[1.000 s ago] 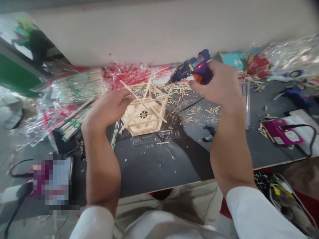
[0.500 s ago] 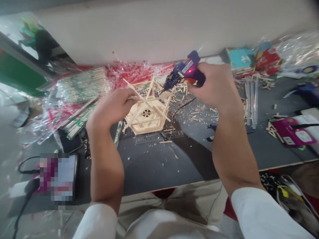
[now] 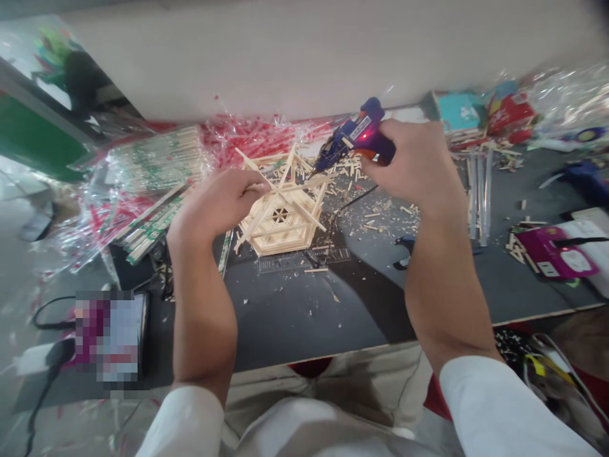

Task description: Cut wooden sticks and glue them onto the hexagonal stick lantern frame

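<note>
Frame [image 3: 286,241]: one, six-sided, pale sticks, mid-desk [image 3: 299,330].
Left hand [image 3: 215,202]: grip pinched on the frame, at its 10 o'clock.
Right hand [image 3: 416,162]: grip wrapped round one glue gun [image 3: 354,134]; nozzle by the frame's 1 o'clock, contact unclear.
Plastic pack [image 3: 157,162]: further out at 10 o'clock, many sticks inside.
Teal box [image 3: 459,112]: one, 2 o'clock; contents hidden.
Ruler [image 3: 328,256]: one, clear, 6 o'clock.
Clear rods [image 3: 480,200]: at least two, 3 o'clock.

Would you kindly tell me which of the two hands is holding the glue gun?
The right hand: its fingers are wrapped around the blue glue gun, whereas the left hand is at the wooden frame.
</note>
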`<move>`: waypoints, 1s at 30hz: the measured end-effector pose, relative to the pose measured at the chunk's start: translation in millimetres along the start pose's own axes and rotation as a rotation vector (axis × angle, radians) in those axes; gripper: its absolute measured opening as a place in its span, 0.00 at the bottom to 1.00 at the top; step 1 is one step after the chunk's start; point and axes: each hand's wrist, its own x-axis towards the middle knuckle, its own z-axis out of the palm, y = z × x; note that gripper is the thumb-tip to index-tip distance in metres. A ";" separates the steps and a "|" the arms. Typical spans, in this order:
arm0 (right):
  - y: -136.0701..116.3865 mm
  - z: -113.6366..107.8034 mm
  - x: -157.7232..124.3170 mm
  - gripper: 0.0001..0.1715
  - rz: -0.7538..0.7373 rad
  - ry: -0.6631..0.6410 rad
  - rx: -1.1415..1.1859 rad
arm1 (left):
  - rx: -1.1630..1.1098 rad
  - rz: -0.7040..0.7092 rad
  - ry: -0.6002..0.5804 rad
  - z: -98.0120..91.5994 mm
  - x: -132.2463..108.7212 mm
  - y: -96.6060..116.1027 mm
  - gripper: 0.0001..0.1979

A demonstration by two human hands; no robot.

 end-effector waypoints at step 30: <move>10.4 -11.5 -3.6 0.11 0.020 -0.023 0.010 | 0.062 -0.029 -0.042 -3.9 -1.2 6.1 0.22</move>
